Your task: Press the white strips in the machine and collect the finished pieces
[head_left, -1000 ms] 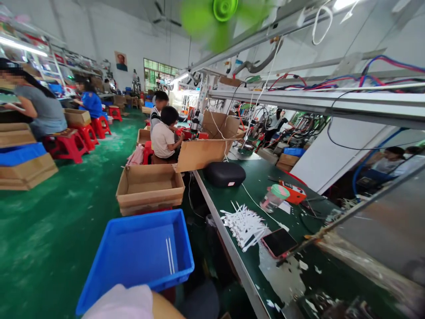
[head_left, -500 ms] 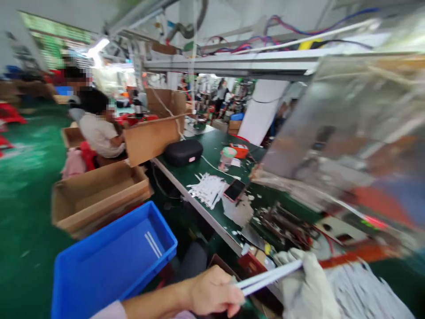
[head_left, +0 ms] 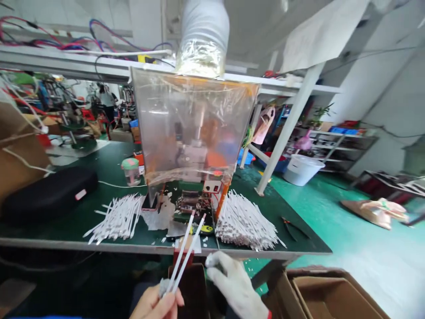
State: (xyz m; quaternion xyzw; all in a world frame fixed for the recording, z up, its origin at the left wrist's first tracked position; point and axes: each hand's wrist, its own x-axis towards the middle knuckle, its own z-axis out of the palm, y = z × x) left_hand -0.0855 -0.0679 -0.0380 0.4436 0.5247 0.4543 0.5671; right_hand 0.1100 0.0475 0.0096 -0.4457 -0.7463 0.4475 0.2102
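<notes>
Two slim white strips with reddish tips (head_left: 186,259) stand side by side in my left hand (head_left: 159,303), pinched near their lower ends and slanting up toward the bench. Something grey sits at the fingers of that hand; I cannot make out what. My right hand (head_left: 232,283), in a white glove, is to the right of the strips and apart from them. Its fingers are curved with a gap between thumb and forefinger, and I see nothing between them. Beyond the strip tips, a small machine (head_left: 191,201) sits on the bench under a clear plastic hood (head_left: 195,124).
White strips are piled on the green bench (head_left: 295,239) at right (head_left: 245,223) and left (head_left: 116,219). Pliers (head_left: 292,228) lie at right. A black case (head_left: 49,190) and a lidded jar (head_left: 131,173) stand at left. A cardboard box (head_left: 325,294) is below right.
My view has swung right to face the hooded machine. My right hand has let go of the strips' far end; my left hand now holds them pointing upward.
</notes>
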